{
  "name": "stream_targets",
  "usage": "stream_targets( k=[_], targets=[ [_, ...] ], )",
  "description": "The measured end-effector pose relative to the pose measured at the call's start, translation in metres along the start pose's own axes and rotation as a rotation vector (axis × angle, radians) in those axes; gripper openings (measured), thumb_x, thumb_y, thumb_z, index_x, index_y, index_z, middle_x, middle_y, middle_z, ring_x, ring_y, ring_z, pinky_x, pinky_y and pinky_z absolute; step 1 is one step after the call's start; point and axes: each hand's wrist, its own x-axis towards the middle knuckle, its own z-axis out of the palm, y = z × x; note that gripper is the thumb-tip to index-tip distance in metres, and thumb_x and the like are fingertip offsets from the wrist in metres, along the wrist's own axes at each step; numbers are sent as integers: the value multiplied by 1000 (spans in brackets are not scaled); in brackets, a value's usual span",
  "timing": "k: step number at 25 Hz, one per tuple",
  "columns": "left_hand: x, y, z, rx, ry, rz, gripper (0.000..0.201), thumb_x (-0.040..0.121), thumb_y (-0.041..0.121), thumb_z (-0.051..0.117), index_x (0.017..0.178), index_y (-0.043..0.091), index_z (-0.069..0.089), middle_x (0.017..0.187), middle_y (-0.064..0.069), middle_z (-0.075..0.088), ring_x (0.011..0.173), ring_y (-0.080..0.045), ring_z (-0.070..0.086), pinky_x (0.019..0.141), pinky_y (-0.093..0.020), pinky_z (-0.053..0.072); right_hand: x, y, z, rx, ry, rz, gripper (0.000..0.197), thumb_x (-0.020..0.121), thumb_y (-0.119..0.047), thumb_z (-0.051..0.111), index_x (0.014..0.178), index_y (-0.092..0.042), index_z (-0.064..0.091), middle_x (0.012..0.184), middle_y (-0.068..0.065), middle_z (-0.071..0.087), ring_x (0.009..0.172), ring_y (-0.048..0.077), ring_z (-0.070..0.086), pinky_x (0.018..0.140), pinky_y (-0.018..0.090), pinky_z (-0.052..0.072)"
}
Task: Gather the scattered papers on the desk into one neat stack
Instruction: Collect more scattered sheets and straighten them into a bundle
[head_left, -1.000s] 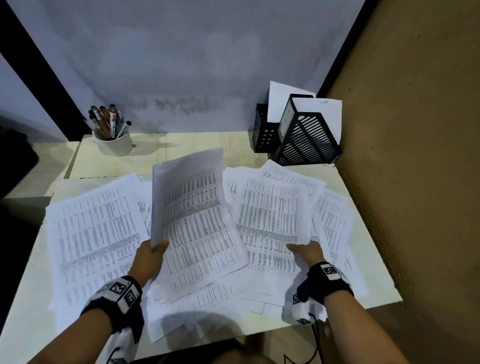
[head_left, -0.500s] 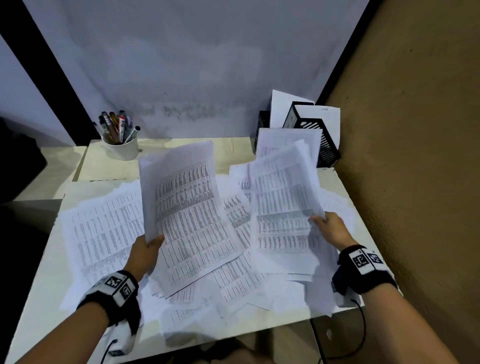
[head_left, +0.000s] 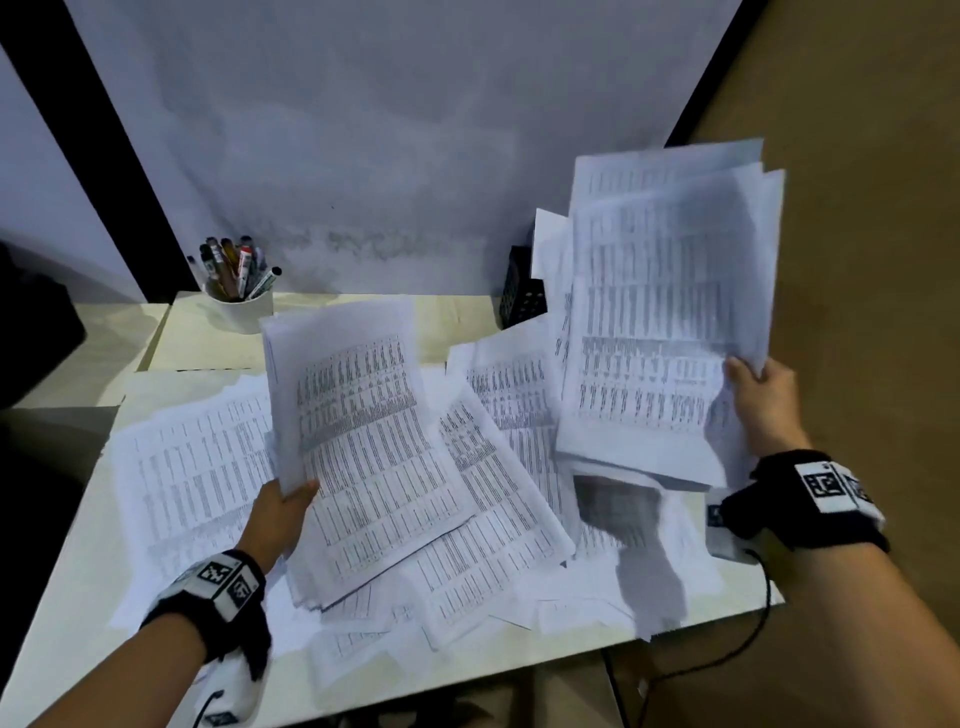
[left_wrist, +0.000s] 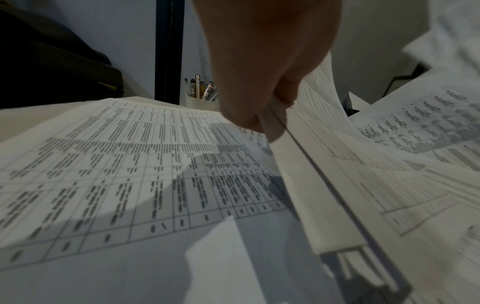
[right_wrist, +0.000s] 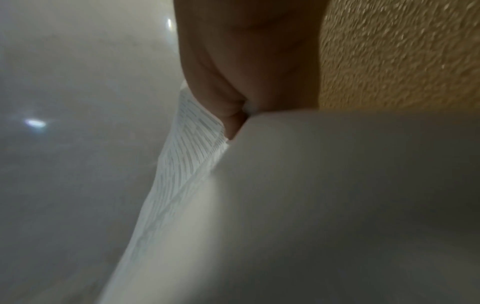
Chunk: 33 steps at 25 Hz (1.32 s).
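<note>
Printed sheets with tables cover the pale desk (head_left: 78, 597). My left hand (head_left: 283, 512) pinches the lower left edge of a sheaf of papers (head_left: 363, 447), tilted up over the desk's middle; the left wrist view shows my left hand (left_wrist: 262, 115) clamping that sheaf's (left_wrist: 324, 164) edge between thumb and fingers. My right hand (head_left: 761, 397) holds a second bundle of sheets (head_left: 670, 322) raised high at the right, gripped by its right edge. In the right wrist view my right hand (right_wrist: 233, 115) pinches that bundle (right_wrist: 187, 156). Loose sheets (head_left: 192, 467) lie flat at the left and others (head_left: 498, 545) overlap in the middle.
A white cup of pens (head_left: 239, 301) stands at the back left. A black mesh file holder (head_left: 522, 291) sits at the back right, mostly hidden by the raised bundle. A brown wall (head_left: 872, 260) runs close along the desk's right side, a pale wall behind.
My right hand has lifted its bundle off the desk, up and to the right, and it now hides the file holder. The left hand keeps its sheaf tilted in about the same place.
</note>
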Motion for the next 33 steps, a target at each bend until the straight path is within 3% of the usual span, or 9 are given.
stream_targets(
  k=[3,6,12,16,19,22,25,27,33],
  targets=[
    [0,16,-1,48,-6,9,25,92,20,51,73,7,45,63,-9,43,55,-18,38,54,-28,29,-10,-41,-25,252,86,-54,8,96,-12,46,98,-10,53,67,-3,52,67,0,53,46,7,39],
    [-4,39,7,19,-100,56,26,93,22,51,79,1,47,60,-7,41,51,-19,39,49,-27,28,-18,-50,-17,383,4,-35,19,95,-15,49,77,-17,54,47,-17,62,48,-9,56,49,12,45],
    [-26,97,26,-164,-376,195,26,85,29,62,99,8,63,78,-3,67,68,-15,68,54,-22,52,-69,-2,80,266,-477,113,16,95,-12,48,108,-7,55,58,-6,64,44,-5,58,43,13,45],
    [-39,121,22,-238,-379,214,22,95,17,46,75,14,55,44,11,61,43,-2,57,41,-11,41,-84,1,121,396,-642,246,29,93,-6,51,121,-1,53,87,0,67,93,17,66,85,28,53],
    [-30,122,10,-211,-359,260,25,82,31,60,75,9,51,59,-3,55,63,-18,48,56,-22,40,-88,-16,133,492,-781,240,34,87,4,55,120,-1,55,103,5,67,94,17,65,82,26,54],
    [-29,136,1,-458,-366,199,47,71,65,51,91,25,67,86,3,72,82,-17,67,74,-32,54,-93,-36,143,499,-638,123,21,82,9,59,96,-6,62,85,2,69,80,14,66,82,29,55],
    [-29,147,3,-359,-298,331,18,86,19,57,103,21,61,78,16,73,80,-10,66,83,-38,48,-90,-42,148,521,-515,12,19,79,7,64,81,-11,60,58,-8,68,60,1,66,64,17,54],
    [-33,144,9,-311,-223,373,24,86,2,56,106,14,54,77,16,71,72,-1,66,91,-40,44,-93,-42,150,518,-563,-55,22,76,6,67,94,-7,61,70,-8,71,68,0,68,67,15,55],
    [-39,133,24,-227,-344,390,53,51,47,82,98,34,62,93,16,72,93,-1,68,89,-32,52,-89,-32,153,510,-641,-24,26,74,4,69,97,-9,66,80,-9,75,79,8,71,75,27,56]
  ],
)
